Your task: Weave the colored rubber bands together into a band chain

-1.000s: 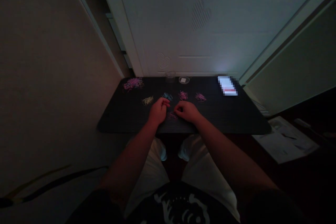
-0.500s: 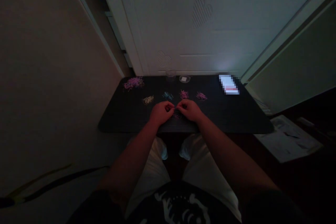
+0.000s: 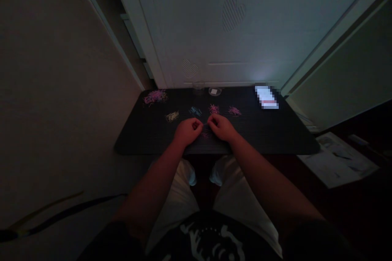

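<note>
My left hand (image 3: 188,131) and my right hand (image 3: 223,127) are pinched close together above the front middle of the dark table (image 3: 275,134). Something thin and faint spans the small gap between the fingertips, too small to name. Below them lies a small purple-pink pile (image 3: 206,133), partly hidden by the hands. Beyond the hands, from left to right, are small piles of thin pieces: a pale yellow pile (image 3: 172,116), a blue pile (image 3: 195,111), a pink pile (image 3: 214,109) and another pink pile (image 3: 234,111).
A larger mixed pink-purple pile (image 3: 156,97) is at the back left. A clear container (image 3: 199,87) and a round clear lid (image 3: 214,91) stand by the white door (image 3: 190,28). A bright, pixelated phone-like object (image 3: 267,97) lies at the back right.
My fingertips have drawn slightly apart, with the right hand shifting a little to the right and up. The piles look unchanged.
</note>
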Available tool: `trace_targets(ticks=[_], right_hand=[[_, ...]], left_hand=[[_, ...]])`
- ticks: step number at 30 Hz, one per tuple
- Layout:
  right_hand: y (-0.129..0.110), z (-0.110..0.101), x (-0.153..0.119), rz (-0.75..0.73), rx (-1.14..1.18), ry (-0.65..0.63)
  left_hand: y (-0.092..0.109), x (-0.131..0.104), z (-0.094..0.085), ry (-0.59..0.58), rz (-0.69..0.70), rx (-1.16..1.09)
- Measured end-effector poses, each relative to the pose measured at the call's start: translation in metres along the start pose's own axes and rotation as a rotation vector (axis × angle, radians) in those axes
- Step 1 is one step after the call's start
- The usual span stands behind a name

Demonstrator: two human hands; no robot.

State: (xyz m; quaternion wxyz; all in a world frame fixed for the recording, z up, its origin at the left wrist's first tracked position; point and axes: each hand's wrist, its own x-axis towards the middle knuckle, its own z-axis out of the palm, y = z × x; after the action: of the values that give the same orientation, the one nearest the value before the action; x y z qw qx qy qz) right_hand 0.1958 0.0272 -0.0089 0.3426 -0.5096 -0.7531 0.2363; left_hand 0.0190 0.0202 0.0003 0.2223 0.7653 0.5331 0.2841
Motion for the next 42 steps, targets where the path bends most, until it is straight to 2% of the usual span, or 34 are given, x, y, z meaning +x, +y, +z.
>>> trace_targets(ticks=[5,11,15,42], right_hand=[[-0.0007,0.0000,-0.0006,0.003,-0.005,0.008],[-0.0034,0.0014,-0.0023,-0.033,0.051,-0.005],[-0.0053,0.0015,-0.0033,-0.047,0.070,-0.012],[-0.0049,0.0021,-0.0036,-0.054,0.106,0.008]], left_hand=[[-0.0015,-0.0004,0.0003,0.000,0.011,-0.029],[-0.0021,-0.0006,-0.0001,0.035,0.085,-0.079],[-0.0015,-0.0002,0.0004,-0.005,0.061,-0.084],[-0.0018,0.0009,0.0011,0.021,0.059,-0.120]])
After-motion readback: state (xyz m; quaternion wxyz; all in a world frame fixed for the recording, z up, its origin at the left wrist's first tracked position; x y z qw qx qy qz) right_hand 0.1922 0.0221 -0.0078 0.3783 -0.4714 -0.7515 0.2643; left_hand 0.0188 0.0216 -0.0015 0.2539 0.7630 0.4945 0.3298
